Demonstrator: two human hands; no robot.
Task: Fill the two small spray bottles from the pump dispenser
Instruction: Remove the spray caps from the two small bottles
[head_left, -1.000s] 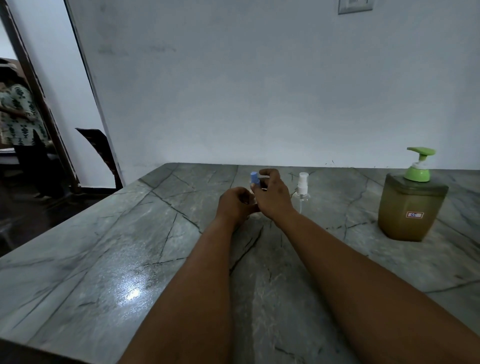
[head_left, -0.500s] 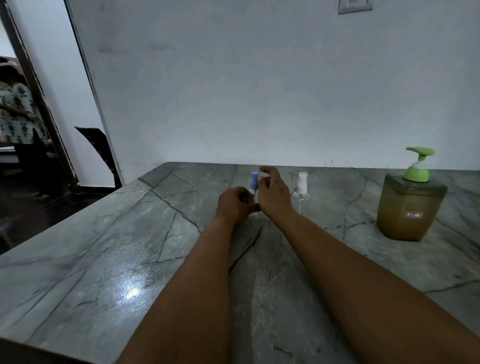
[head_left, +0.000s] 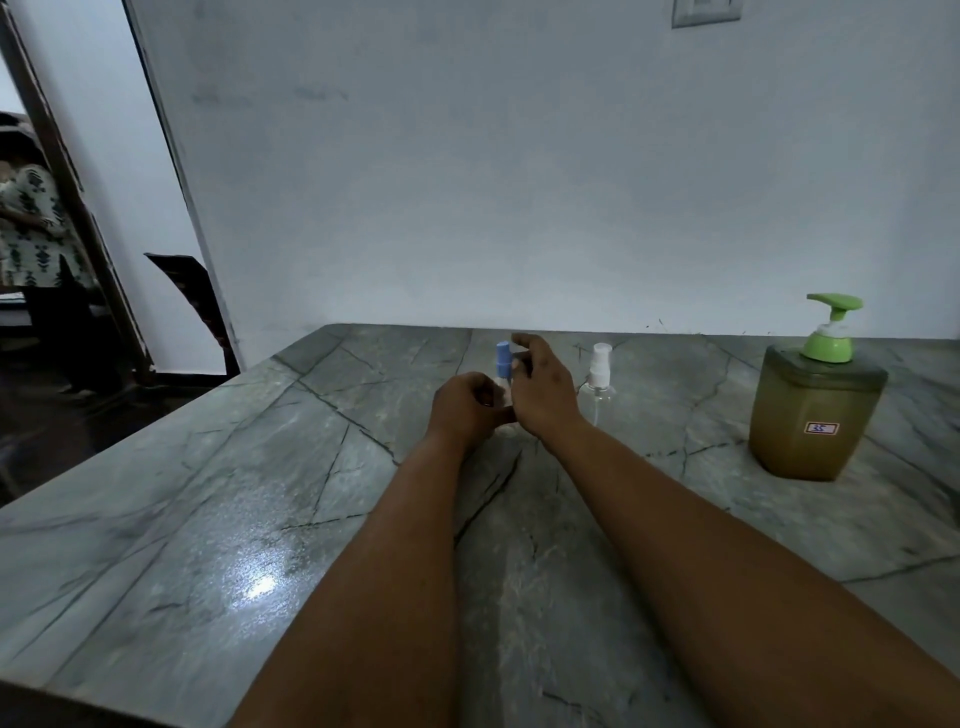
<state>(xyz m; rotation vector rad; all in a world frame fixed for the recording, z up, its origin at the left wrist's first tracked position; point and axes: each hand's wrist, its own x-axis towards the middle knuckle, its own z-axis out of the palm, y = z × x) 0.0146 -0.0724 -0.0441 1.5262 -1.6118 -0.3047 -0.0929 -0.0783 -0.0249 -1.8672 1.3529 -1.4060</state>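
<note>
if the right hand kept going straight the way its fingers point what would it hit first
Probably the blue spray top: the right hand points its fingers left toward it, nearly touching. Depth is unclear, so the fingertips may pass just behind it.

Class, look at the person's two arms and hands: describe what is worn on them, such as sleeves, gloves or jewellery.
Both forearms are bare as far as the frame shows, with no sleeves. The left hand and right hand wear no gloves; no watch, bracelet or ring shows.

white-capped bottle (head_left: 598, 387) just right of hands, pump dispenser (head_left: 815, 413) well apart
</note>
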